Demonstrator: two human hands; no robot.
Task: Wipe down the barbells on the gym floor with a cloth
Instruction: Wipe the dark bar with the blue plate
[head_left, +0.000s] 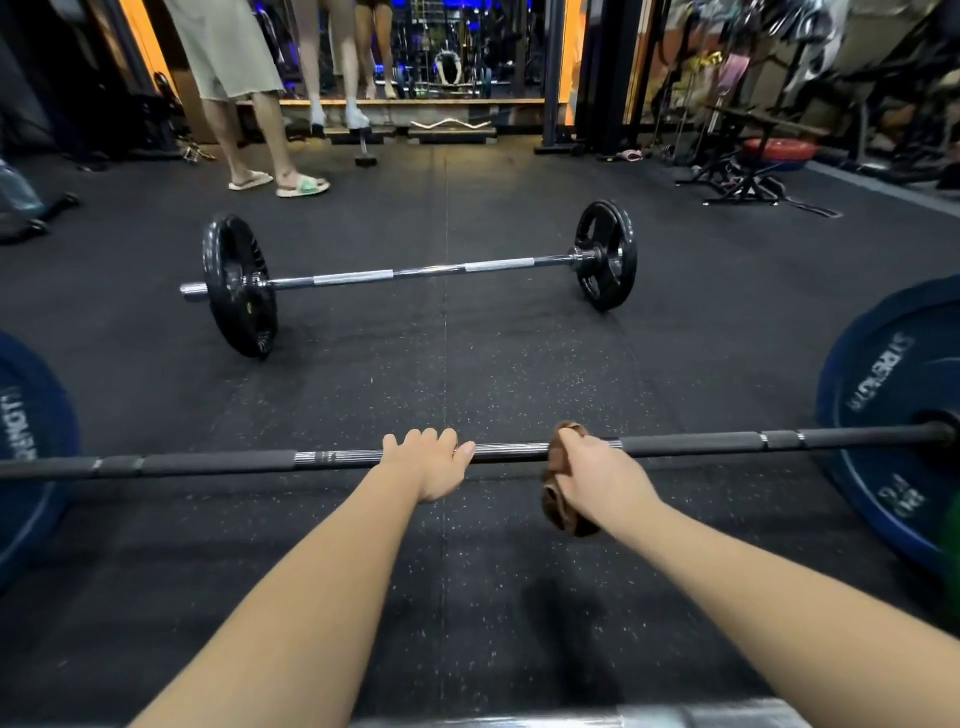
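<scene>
Head view, single frame.

- The near barbell (208, 462) lies on the rubber floor (467, 364), running across the frame from left to right. It is held off the mat by a blue plate at each end (right plate (893, 415)).
- The left hand (428, 462) is laid on the shaft at about mid-length. Its fingers are curled over the top and its thumb lies along the near side. Judgement: the bar is being braced against rolling on its plates during wiping.
- The right hand (592, 475) is set just to the right of the left. Its fingers are closed round a brown cloth (558, 506), which is bunched about the shaft. A loose tail hangs down toward the camera. The wrap appears chosen so that the full circumference is covered in one pass.
- The fingertips are hidden behind the bar, so how tightly it is held cannot be told.
- Step in hand, as judged: the middle section of the near shaft is being wiped, with the outer lengths yet to be done.
- A far barbell (415, 271) with black plates is seen beyond, well apart and parallel, with neither hand touching it.
- A bystander's legs (249, 130) are noted at the far left, clear of both bars.
</scene>
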